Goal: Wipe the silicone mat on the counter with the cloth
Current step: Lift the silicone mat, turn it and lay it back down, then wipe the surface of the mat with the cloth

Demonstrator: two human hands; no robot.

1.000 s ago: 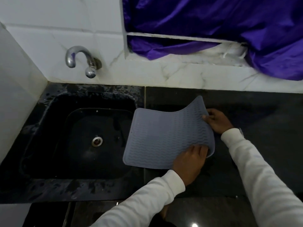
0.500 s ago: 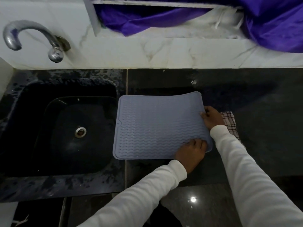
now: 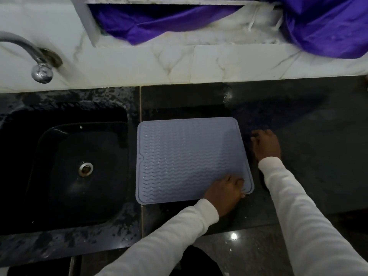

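Note:
The blue-grey silicone mat [image 3: 187, 158] with a wavy ribbed surface lies flat on the black counter [image 3: 310, 136], just right of the sink. My left hand [image 3: 225, 191] rests on the mat's near right corner, fingers lying on top of it. My right hand [image 3: 265, 144] hovers or rests on the counter just off the mat's right edge, fingers loosely bent and holding nothing. No cloth shows in this view.
A black sink [image 3: 75, 168] with a metal drain sits left of the mat, and a chrome tap [image 3: 37, 62] juts from the white marble wall above it. Purple fabric [image 3: 318, 26] hangs over the ledge behind the counter. The counter's front edge runs under my forearms.
The mat's lifted right side has come down and the mat now lies flat. My right hand has let go of its edge and moved off to the right. The checked cloth is no longer in view.

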